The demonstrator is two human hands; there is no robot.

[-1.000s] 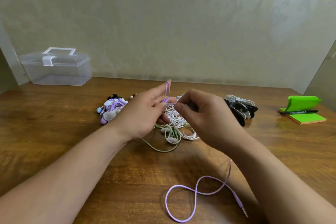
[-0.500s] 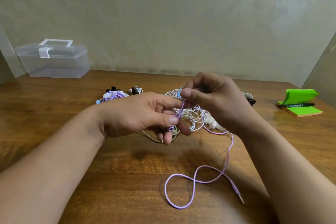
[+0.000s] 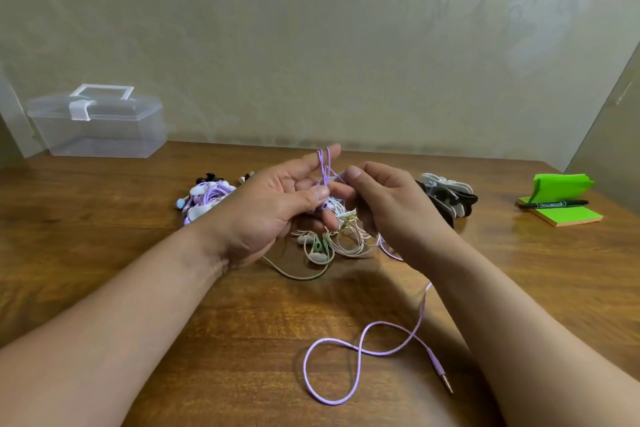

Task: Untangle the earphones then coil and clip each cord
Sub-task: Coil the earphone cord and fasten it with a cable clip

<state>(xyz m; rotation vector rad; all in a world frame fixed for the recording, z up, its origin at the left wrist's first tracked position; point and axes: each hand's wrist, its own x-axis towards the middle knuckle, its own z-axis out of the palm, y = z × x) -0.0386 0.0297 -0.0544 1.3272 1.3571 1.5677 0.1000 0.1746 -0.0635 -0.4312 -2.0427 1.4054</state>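
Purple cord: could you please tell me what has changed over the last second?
The left hand, curled half a second ago, has raised its fingers again with the purple cord looped round them. The right hand keeps pinching the cord. The tangle and clips stayed put.

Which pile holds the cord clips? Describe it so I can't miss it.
On the wooden table, look just beyond the right hand, toward the green sticky pad. The clips lie heaped there: chunky black and white pieces, unlike the thin cords left of them.

Both forearms reach forward, the hands nearly touching. The left hand [image 3: 273, 215], forefinger raised, pins the purple cord [image 3: 325, 170] under its thumb. The right hand [image 3: 391, 211] pinches it with curled fingers.
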